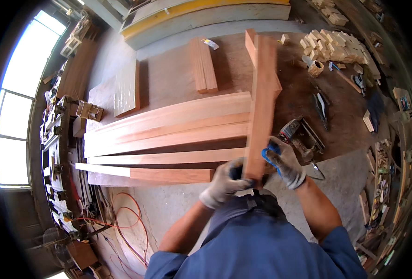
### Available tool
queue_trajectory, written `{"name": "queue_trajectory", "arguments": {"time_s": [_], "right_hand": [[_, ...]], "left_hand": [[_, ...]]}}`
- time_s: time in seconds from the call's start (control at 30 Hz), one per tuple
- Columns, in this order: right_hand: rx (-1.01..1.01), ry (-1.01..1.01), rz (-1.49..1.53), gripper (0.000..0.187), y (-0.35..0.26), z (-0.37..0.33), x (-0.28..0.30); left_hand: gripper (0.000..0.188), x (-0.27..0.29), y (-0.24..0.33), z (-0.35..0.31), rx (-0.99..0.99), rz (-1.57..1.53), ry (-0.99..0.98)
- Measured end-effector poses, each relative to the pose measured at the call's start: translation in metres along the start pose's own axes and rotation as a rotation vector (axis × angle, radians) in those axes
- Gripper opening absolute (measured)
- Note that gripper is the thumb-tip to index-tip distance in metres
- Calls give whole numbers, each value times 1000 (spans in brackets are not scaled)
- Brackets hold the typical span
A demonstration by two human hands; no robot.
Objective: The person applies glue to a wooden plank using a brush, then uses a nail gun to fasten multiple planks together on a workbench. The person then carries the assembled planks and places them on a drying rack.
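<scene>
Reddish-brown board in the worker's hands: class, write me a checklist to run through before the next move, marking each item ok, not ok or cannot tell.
1. Left hand holding the near end of the board: ok.
2. Right hand gripping firmly: cannot tell; it is at the right edge, its grip unclear.
3. Both hands gloved: ok.
4. Space just left of the board free of planks: not ok; several lie there.
5. Red-and-black tool out of the hands: ok; it lies on the table.
6. Tool disconnected: cannot tell.

Left hand point(225, 183): gloved, curled | right hand point(287, 162): gloved, curled | forearms point(318, 205): bare, converging
</scene>
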State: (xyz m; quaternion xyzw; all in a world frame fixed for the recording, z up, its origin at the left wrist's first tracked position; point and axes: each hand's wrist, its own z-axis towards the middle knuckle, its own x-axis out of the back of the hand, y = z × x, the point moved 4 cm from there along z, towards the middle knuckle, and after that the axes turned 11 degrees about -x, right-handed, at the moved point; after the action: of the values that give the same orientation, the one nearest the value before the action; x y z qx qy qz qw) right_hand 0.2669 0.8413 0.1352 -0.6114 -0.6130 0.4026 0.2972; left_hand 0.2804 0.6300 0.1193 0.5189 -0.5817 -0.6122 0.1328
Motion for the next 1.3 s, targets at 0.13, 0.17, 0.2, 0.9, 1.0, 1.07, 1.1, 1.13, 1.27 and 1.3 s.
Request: {"name": "queue_trajectory", "arguments": {"time_s": [0.13,0.17,0.2,0.9,1.0,1.07,1.1,1.13,1.27,1.3], "right_hand": [[146,230,-185,51,-14,-14,1],[164,304,-319,50,-20,-17,7],[233,354,-476,51,-19,-16,15],[228,67,-1463,45,28,46,37],[213,72,-1460,46,38,48,40],[220,73,-1483,45,45,50,40],[224,72,-1496,45,48,51,40],[246,94,-1498,45,52,52,40],[294,138,-1488,42,61,53,41],[295,139,-1481,42,61,53,41]], "left_hand": [[72,-15,-36,8,-135,388,10],[72,-19,-32,11,-166,554,-9],[71,-18,-24,6,-191,790,-16],[54,51,2,66,-148,1698,-193],[50,53,-7,68,-58,1682,-216],[47,55,-14,68,-93,1699,-203],[46,56,-16,67,-110,1707,-196],[46,57,-18,67,-108,1715,-200],[47,58,-22,67,-142,1742,-194],[47,59,-23,66,-162,1748,-188]]}}
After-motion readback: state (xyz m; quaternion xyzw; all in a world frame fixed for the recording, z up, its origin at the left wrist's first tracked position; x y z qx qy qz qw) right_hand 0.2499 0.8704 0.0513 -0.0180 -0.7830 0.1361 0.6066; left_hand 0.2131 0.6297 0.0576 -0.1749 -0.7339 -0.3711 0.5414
